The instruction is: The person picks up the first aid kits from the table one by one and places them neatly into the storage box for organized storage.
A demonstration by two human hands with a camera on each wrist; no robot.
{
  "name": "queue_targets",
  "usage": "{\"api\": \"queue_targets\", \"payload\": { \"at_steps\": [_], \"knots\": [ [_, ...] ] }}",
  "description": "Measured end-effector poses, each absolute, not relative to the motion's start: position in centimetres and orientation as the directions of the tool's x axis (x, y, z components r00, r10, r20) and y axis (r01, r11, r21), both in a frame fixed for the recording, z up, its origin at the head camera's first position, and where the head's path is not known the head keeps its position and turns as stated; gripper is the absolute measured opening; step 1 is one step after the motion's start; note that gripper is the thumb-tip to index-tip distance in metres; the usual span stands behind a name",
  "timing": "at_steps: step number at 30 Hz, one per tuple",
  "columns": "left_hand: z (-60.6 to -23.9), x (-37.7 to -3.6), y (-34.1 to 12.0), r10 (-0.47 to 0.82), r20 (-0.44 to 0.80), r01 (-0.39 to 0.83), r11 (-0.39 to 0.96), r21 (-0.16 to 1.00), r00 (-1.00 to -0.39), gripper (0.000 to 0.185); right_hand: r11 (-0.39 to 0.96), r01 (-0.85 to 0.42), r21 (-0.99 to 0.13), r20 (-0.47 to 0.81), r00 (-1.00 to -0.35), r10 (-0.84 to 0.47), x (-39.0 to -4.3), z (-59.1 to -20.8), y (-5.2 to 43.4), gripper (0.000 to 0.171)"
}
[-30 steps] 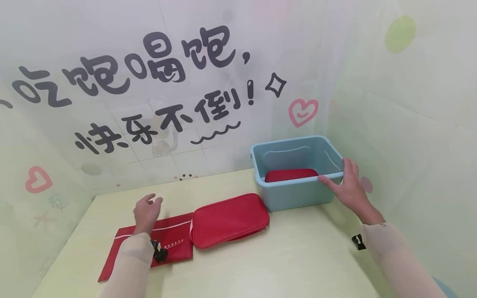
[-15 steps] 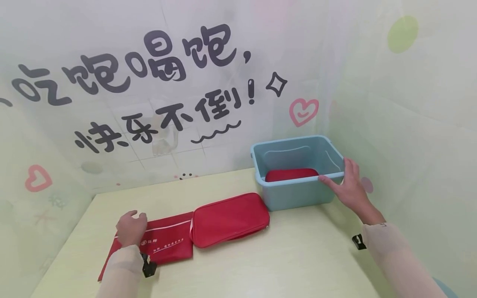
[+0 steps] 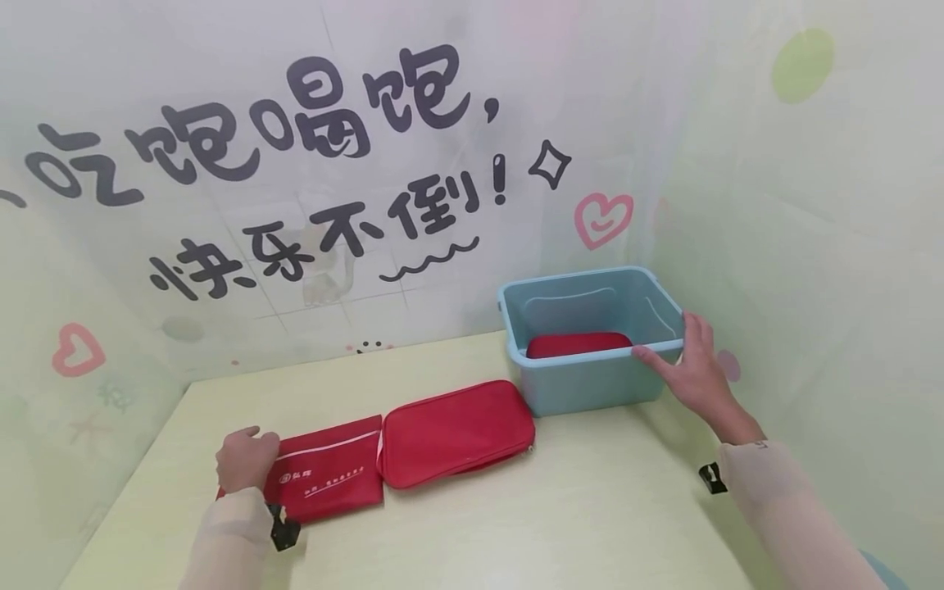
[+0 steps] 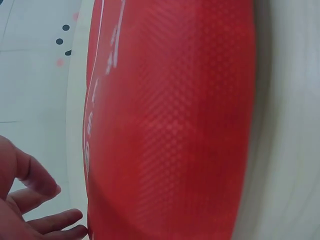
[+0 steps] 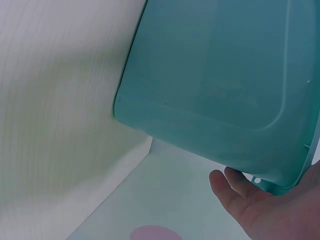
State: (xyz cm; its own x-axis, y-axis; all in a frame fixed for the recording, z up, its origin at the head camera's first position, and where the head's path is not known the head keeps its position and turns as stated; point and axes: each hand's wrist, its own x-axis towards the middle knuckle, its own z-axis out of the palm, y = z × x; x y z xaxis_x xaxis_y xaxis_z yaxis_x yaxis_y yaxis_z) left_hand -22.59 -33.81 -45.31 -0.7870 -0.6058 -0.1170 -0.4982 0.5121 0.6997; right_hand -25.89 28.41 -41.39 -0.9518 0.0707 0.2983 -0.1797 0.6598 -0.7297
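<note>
A flat red pouch [image 3: 332,479] with white print lies on the pale green table [image 3: 553,508]. My left hand [image 3: 247,459] rests at its left end with fingers loosely curled. In the left wrist view the fingertips [image 4: 62,220] touch the edge of the flat red pouch [image 4: 170,125], the thumb stands apart, and nothing lies between them. A padded red pouch [image 3: 457,433] lies just right of the flat one. My right hand [image 3: 689,369] rests on the near right corner of a light blue bin [image 3: 590,385], thumb along the front rim. Another red pouch [image 3: 578,344] lies inside the bin.
Walls with printed black characters and hearts close in behind and on both sides. The bin [image 5: 225,85] stands close to the right wall, with my right hand [image 5: 270,210] at its corner. Bare tabletop stretches in front of the pouches.
My left hand has dropped from above the flat pouch and slid left to its left end, fingers curling. The right hand has stayed on the bin corner.
</note>
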Motion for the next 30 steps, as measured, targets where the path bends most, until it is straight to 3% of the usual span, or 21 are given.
{"api": "queue_targets", "payload": {
  "at_steps": [5, 12, 30],
  "knots": [
    [-45.2, -22.3, -34.3, -0.605, -0.107, -0.520, 0.565, 0.641, -0.789, 0.067, 0.662, -0.182, -0.728, 0.302, -0.951, 0.071, -26.0, -41.3, 28.5, 0.101],
    [-45.3, -21.7, -34.8, -0.627, -0.214, -0.619, 0.546, 0.565, -0.749, 0.080, 0.664, -0.183, -0.725, 0.306, -0.949, 0.072, -25.9, -41.4, 28.5, 0.101],
    [-45.2, -21.6, -36.2, -0.635, -0.234, -0.643, 0.550, 0.532, -0.736, 0.054, 0.663, -0.180, -0.727, 0.305, -0.949, 0.078, -25.9, -41.3, 28.4, 0.101]
  ]
}}
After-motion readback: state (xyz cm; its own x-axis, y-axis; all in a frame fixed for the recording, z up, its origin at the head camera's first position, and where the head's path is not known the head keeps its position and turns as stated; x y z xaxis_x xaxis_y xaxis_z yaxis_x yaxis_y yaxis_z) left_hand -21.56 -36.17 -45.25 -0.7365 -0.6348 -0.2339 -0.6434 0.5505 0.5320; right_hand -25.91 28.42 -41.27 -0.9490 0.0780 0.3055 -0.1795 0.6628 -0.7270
